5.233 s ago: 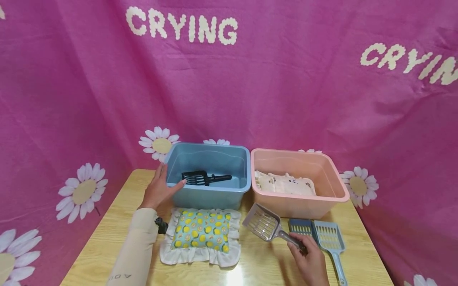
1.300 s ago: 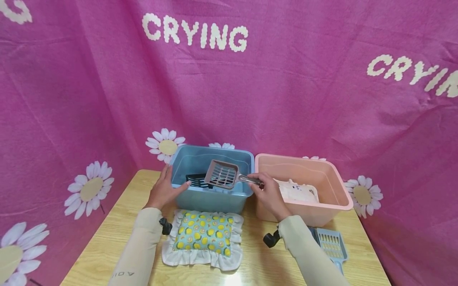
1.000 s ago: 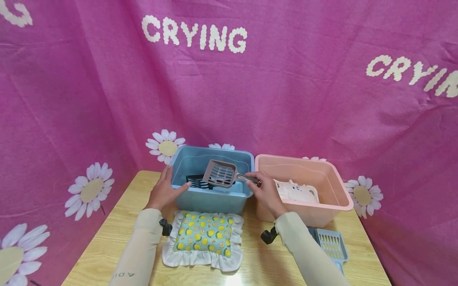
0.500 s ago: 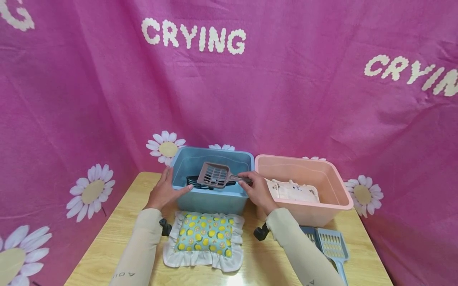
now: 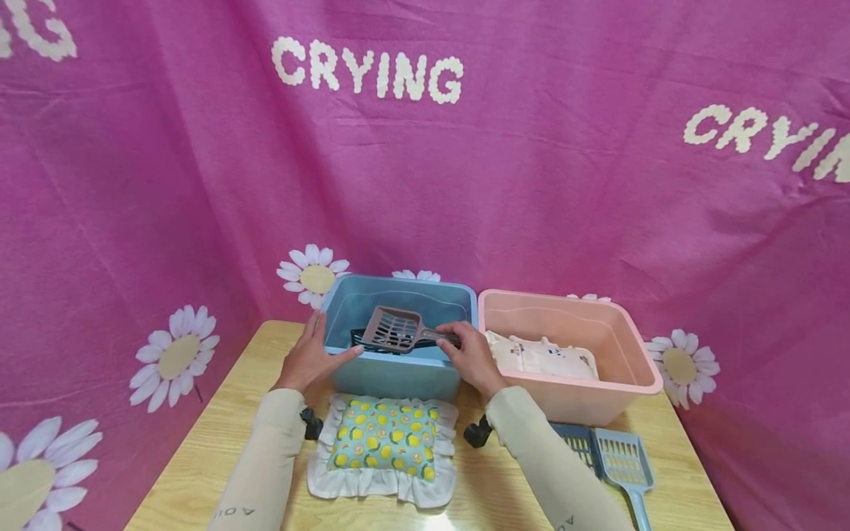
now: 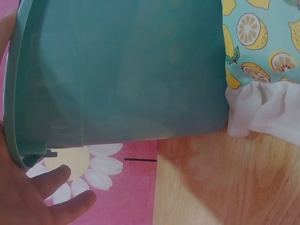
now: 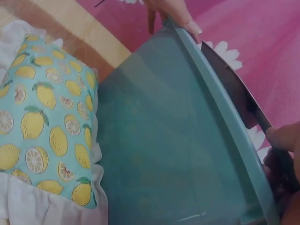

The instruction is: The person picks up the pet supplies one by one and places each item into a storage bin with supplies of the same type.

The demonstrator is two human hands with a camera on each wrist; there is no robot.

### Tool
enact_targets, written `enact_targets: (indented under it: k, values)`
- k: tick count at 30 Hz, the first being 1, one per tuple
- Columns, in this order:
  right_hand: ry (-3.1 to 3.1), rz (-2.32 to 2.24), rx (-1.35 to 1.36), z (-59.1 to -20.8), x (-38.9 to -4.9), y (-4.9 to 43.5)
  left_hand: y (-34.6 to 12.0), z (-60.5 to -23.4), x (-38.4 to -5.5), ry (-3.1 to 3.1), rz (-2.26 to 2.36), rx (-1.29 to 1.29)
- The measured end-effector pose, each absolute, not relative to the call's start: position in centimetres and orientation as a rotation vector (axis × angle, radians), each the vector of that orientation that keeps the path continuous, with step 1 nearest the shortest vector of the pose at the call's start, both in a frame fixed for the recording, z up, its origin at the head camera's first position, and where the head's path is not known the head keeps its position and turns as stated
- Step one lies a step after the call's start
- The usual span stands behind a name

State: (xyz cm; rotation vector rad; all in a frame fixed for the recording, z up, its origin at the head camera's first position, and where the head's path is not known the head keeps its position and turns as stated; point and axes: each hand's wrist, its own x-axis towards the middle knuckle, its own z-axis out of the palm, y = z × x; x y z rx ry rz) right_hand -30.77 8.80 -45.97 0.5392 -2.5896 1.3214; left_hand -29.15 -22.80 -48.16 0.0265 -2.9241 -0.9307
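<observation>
In the head view my right hand point(image 5: 468, 358) grips the handle of a grey-brown slotted litter scoop point(image 5: 413, 323), its head over the blue bin point(image 5: 398, 377). In the right wrist view the scoop point(image 7: 229, 84) shows edge-on just beyond the bin's rim. My left hand point(image 5: 311, 361) rests at the bin's front left corner, fingers along the side and thumb over the front rim. Inside the bin lies a black scoop point(image 5: 358, 338), mostly hidden behind the held one. A lemon-print pillow point(image 5: 385, 439) with a white frill lies in front of the bin.
A pink bin point(image 5: 571, 402) stands to the right, with a cream pillow point(image 5: 544, 359) inside. Before it on the wooden table point(image 5: 206, 457) lie a dark blue scoop point(image 5: 579, 442) and a light blue scoop point(image 5: 624, 457). A magenta daisy-print cloth point(image 5: 531, 184) hangs behind.
My right hand has carried the grey-brown scoop from above the table to over the blue bin, then a little left and lower. My left hand stays at the bin's corner.
</observation>
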Motion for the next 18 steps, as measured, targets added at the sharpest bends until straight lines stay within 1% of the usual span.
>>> enact_targets:
  k: [6,18]
  values:
    - [-2.625,1.304,0.510,-46.30,-30.66,8.51,-22.84,-48.15,-28.98,-2.933,-0.943,0.029]
    - [-2.614,1.181,0.580,-46.74,-30.74,8.34,-22.85,-48.18,-29.18,-2.931,-0.938,0.048]
